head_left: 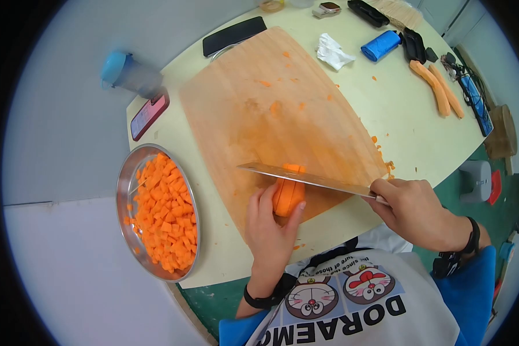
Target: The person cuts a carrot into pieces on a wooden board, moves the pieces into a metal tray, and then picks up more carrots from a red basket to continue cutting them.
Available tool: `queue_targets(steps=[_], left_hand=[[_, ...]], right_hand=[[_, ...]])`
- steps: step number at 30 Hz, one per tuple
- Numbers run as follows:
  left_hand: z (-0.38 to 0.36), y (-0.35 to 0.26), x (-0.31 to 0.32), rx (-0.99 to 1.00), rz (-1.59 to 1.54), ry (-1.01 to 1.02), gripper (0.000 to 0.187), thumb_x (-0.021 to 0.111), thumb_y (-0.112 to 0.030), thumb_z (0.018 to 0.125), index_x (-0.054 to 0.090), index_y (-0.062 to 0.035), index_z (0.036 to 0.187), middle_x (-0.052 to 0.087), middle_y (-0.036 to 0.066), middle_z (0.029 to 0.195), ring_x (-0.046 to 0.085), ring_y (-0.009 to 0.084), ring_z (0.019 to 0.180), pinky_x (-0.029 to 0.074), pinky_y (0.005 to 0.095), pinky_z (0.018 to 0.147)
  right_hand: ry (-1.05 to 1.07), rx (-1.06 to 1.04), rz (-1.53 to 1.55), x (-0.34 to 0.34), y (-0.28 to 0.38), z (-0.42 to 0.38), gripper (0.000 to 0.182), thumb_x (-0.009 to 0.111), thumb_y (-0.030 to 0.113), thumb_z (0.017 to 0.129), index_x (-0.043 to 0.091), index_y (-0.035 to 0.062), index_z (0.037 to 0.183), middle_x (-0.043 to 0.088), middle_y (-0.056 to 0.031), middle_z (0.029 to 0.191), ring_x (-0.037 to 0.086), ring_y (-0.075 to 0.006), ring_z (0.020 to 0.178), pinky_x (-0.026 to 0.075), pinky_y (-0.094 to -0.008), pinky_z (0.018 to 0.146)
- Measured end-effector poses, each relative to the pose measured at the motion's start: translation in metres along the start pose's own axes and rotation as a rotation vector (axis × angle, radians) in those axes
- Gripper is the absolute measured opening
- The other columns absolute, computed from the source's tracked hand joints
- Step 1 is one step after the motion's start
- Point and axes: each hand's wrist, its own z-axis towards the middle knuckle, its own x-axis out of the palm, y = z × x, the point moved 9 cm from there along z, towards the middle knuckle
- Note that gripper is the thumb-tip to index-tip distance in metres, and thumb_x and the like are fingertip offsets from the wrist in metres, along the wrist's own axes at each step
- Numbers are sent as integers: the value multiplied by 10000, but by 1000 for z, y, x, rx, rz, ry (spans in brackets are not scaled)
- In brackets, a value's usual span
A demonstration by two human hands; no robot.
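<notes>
My left hand (pixel 273 226) grips a piece of carrot (pixel 289 199) near the front of the wooden cutting board (pixel 230 109), fingers on one side and thumb on the other. Lengthwise cut lines show in the carrot. In my right hand (pixel 412 207) is the handle of a kitchen knife (pixel 323 181). Its long blade lies across the carrot, just beyond my left fingers. Whether the edge has gone into the carrot is hard to make out. To the left, a round metal tray (pixel 123 222) holds many orange carrot cubes (pixel 166 216).
A phone (pixel 150 117) and a blue-lidded bottle (pixel 134 75) stand by the left edge. Behind the board lies a black flat case (pixel 234 36). At the back right are crumpled tissue (pixel 333 52), a blue roll (pixel 381 45), two peeled carrots (pixel 432 86) and a power strip (pixel 476 101).
</notes>
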Motion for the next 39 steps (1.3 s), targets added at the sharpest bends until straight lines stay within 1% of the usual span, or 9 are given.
queue_targets(steps=[3, 5, 11, 14, 23, 39], left_hand=[[1, 0, -1, -19, -6, -11, 437, 754, -178, 673, 564, -36, 1039, 512, 57, 905, 459, 165, 670, 422, 256, 604], [2, 2, 1, -85, -28, 48, 441, 736, -232, 697, 555, -51, 1055, 525, 120, 988, 558, 284, 862, 468, 337, 714], [3, 1, 1, -55, 4, 48, 429, 736, -230, 697, 559, -54, 1046, 527, 120, 980, 563, 282, 852, 471, 335, 702], [3, 3, 2, -74, -10, 58, 426, 735, -230, 698, 559, -53, 1043, 531, 123, 983, 565, 287, 849, 473, 339, 699], [4, 1, 4, -39, 32, 78, 405, 721, -214, 712, 541, -35, 1028, 537, 149, 1002, 565, 307, 860, 474, 346, 704], [3, 2, 5, -41, 9, 75, 389, 726, -191, 706, 544, -29, 1008, 537, 145, 1018, 563, 301, 863, 474, 340, 705]], right_hand=[[9, 7, -21, 1, -2, 1, 171, 572, 185, 819, 493, 38, 779, 534, -108, 578, 561, -290, 530, 436, -380, 457], [39, 4, -15, 2, -1, 2, 183, 572, 188, 819, 488, 35, 765, 527, -105, 566, 561, -292, 520, 435, -379, 449], [60, -5, -40, 3, 0, 5, 186, 565, 189, 823, 494, 31, 756, 533, -107, 563, 566, -289, 506, 441, -376, 441], [82, 1, -45, 3, -1, 6, 186, 563, 191, 825, 495, 31, 758, 535, -108, 564, 569, -288, 506, 443, -376, 439], [98, -17, 5, 0, 2, 11, 188, 566, 180, 821, 490, 22, 757, 533, -110, 576, 568, -288, 505, 450, -372, 440], [129, -27, -10, 2, 2, 15, 179, 576, 171, 812, 483, 26, 763, 533, -105, 565, 571, -286, 503, 450, -371, 430]])
